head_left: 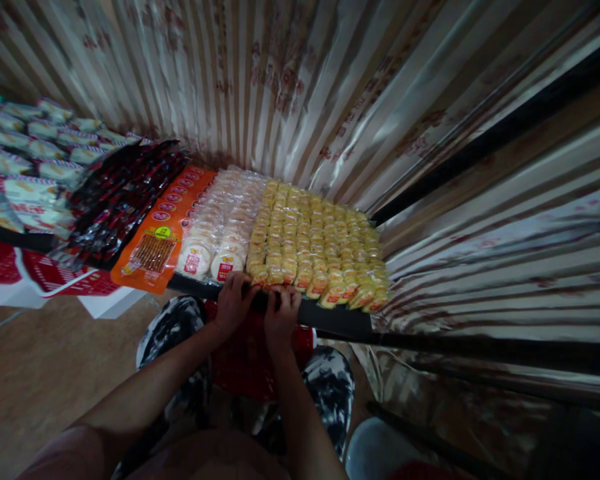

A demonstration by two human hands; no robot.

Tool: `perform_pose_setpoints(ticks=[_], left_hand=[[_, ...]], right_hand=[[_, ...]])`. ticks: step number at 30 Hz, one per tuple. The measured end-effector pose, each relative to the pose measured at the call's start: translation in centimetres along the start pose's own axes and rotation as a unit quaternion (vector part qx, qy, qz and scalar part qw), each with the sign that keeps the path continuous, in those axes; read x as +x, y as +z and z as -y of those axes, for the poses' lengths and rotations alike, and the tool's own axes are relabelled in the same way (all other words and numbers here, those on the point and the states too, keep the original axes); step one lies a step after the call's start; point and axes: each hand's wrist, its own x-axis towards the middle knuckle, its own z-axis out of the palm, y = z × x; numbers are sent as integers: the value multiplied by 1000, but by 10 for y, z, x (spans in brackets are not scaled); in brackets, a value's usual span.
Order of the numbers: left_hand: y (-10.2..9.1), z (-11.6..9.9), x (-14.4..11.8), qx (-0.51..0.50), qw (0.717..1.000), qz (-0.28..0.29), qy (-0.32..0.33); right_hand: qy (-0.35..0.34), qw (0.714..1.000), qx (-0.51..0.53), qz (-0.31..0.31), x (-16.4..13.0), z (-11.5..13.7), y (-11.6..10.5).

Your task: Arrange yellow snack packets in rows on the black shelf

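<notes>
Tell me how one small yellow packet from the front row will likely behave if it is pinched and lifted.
A yellow packet looks small and film-wrapped, so probably light and a bit slippery. The glossy wrap suggests crinkling, not stiffness. The packets overlap tightly in rows on the black shelf, so lifting one near the left hand and right hand may disturb neighbours.

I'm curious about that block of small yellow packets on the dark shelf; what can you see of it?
The small yellow plastic-wrapped packets lie in neat, tight rows on the dark shelf, glossy, with red marks on the front ones. They fill its right end, beside pale round packets. The left hand and right hand touch the front row's left end.
</notes>
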Motion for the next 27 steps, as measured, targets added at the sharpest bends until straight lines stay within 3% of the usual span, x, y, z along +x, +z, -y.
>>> perform_pose_setpoints(ticks=[8, 15, 27], left_hand=[[5, 1, -3, 3, 1000, 0, 1], [4, 3, -4, 16, 999, -15, 48], [-1, 3, -6, 0, 999, -14, 52]], right_hand=[[-14, 999, -28, 12, 2, -10, 1], [-32, 999, -29, -25, 1, -17, 8], [-79, 995, 30, -58, 0, -18, 4]])
